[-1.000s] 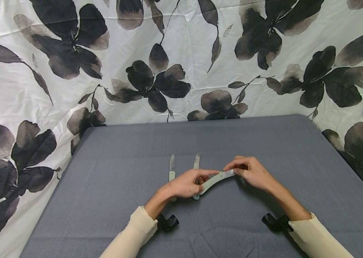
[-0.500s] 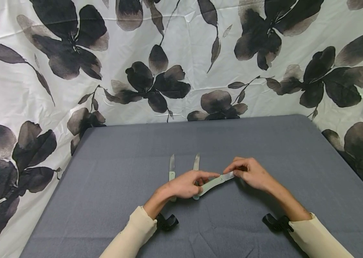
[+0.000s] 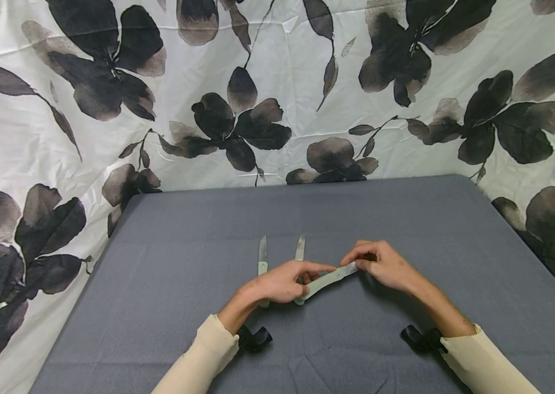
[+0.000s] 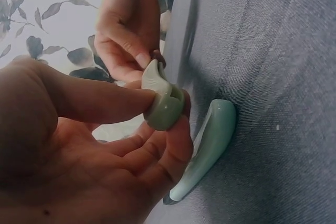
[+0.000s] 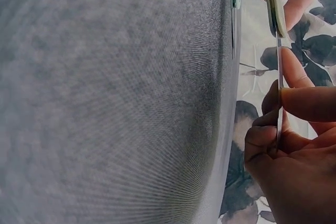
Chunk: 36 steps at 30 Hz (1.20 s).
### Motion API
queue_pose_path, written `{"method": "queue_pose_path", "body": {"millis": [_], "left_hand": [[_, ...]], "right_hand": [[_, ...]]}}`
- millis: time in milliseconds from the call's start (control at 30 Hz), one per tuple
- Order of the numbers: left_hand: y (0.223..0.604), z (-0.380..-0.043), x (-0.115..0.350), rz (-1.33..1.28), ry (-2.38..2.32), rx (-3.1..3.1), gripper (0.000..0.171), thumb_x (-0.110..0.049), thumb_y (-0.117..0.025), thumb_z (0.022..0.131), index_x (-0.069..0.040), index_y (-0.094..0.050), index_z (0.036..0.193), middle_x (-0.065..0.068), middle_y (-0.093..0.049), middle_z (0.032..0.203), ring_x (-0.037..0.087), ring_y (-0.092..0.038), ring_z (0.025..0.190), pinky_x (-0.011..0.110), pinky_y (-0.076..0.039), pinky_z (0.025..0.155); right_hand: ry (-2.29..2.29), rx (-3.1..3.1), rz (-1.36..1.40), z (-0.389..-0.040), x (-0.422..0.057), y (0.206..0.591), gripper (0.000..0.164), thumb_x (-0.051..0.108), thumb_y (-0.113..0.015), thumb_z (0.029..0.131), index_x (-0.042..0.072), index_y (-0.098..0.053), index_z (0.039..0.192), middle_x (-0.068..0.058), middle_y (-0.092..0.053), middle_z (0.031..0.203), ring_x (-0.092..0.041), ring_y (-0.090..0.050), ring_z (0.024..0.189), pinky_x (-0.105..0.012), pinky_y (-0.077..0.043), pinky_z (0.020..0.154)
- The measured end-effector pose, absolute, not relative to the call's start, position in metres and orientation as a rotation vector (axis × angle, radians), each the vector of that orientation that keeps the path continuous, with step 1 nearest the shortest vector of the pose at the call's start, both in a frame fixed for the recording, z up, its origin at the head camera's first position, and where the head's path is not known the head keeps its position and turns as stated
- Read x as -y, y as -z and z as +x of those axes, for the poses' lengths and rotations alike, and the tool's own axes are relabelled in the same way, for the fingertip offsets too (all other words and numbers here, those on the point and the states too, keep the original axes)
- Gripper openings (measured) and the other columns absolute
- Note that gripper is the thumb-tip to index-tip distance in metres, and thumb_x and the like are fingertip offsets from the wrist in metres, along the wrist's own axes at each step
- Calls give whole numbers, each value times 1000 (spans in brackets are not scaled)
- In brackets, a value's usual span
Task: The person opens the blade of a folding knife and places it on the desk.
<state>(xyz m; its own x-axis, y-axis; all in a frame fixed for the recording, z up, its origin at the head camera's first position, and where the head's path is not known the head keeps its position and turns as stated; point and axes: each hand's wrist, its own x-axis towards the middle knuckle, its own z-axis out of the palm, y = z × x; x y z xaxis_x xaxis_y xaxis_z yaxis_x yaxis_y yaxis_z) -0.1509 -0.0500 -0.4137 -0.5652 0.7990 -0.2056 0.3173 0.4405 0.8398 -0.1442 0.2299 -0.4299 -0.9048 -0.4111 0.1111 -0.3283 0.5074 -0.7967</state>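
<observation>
A folding knife with a pale green handle (image 3: 323, 282) is held unfolded between both hands, above the grey cloth. My left hand (image 3: 284, 282) grips the handle between thumb and fingers, its index finger stretched along toward the pivot. In the left wrist view the handle's slotted butt (image 4: 165, 111) sticks out past the thumb. My right hand (image 3: 387, 266) pinches the flat blade (image 5: 280, 66) between thumb and fingers. A second folding knife (image 3: 300, 249) lies unfolded just beyond my left hand, which hides part of it. Farther left lies a third, similar knife (image 3: 263, 268), also unfolded.
The grey cloth-covered table (image 3: 198, 230) spreads around the hands. Behind it hangs a white curtain (image 3: 277, 65) with dark flowers, also along both sides. Black wrist mounts (image 3: 256, 340) sit at both cuffs.
The held knife's pivot has dipped slightly toward the person, and handle and blade look more nearly in line. Both hands keep their hold almost in place; the two lying knives have not moved.
</observation>
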Motion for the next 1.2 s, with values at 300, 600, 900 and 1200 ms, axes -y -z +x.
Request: {"method": "queue_pose_path", "body": {"millis": [300,600,900,1200], "left_hand": [[422,-141,41,872,-1220,-2124,70,7,-57,96,-23,-47,158,14,-65,128,9,-63,92,21,-50,65],[432,-131,21,821,-1340,-2182,81,8,-74,89,-12,-40,160,14,-56,129,12,-64,98,17,-55,80],[442,-121,3,811,-1381,-2256,94,14,-81,78,-2,-37,159,15,-56,119,6,-64,83,12,-55,72],[444,-116,-2,904,-1142,-2487,85,-8,-87,84,-2,-43,156,11,-63,120,9,-66,96,9,-52,76]], "right_hand": [[1745,-2545,-306,-149,-229,424,25,1,-67,97,0,-72,121,-7,-74,109,-6,-66,97,-20,-54,82],[2125,-2224,-17,-154,-222,423,37,-1,-64,98,6,-59,133,5,-65,108,-4,-65,97,-20,-58,88],[2103,-2295,121,-162,-217,434,46,2,-71,95,-10,-49,134,8,-63,96,0,-65,87,-17,-58,83],[1972,-2403,103,-166,-217,442,45,5,-69,98,-11,-52,136,-1,-65,100,-1,-67,85,-21,-60,83]]}}
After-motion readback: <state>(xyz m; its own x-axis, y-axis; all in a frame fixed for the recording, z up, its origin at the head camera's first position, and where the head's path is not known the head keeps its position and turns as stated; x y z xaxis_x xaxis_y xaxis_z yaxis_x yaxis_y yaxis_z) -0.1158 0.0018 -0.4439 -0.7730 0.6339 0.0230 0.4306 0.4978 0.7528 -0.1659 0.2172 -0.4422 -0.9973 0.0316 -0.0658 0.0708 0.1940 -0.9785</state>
